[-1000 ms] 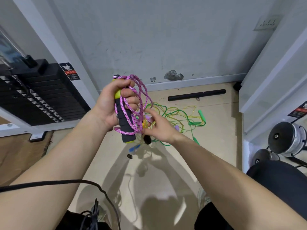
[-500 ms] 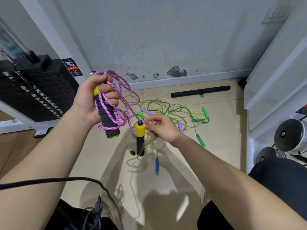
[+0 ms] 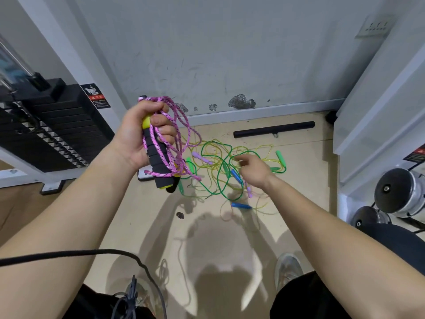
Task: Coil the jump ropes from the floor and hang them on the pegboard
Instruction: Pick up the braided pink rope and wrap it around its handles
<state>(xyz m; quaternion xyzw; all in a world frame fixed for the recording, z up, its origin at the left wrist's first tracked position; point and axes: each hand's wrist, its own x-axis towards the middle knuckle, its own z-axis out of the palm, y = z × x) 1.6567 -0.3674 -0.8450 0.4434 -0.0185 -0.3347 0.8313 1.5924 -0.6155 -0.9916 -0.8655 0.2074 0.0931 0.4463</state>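
Landmark taken: black bar [image 3: 273, 129], lying on the floor by the wall.

Far left of the bar: weight stack [image 3: 53, 125], made of flat black plates with ribbed edges. Not involved.

Left of the bar, raised above the floor: left hand [image 3: 138, 139] is wrapped tightly round the pink rope [image 3: 158, 174] and its foam handle [image 3: 157, 157], with the fingers fully curled. Loops and handles are judged to be clamped together so that the coil cannot spring apart. The rope is braided, pink flecked with white, limp, and gathered in uneven loops. The handle is a ridged black foam cylinder with yellow ends. A second handle's tip is seen just behind it.

In front of the bar, on the floor: tangle of ropes [image 3: 213, 157], uncoiled. The cords are thin and glossy, green and yellow, apparently plastic, with slim green, blue and lilac handles. They are crossed over one another, so snagging is to be expected on lifting.

Above the tangle: right hand [image 3: 255, 173], motion-blurred. The fingers are loosely spread and nothing is held. A reach for the next rope is judged likely.

Right of the bar: dumbbells [image 3: 400, 192], with round chromed ends.

Pegboard not in view; hanging not yet done.
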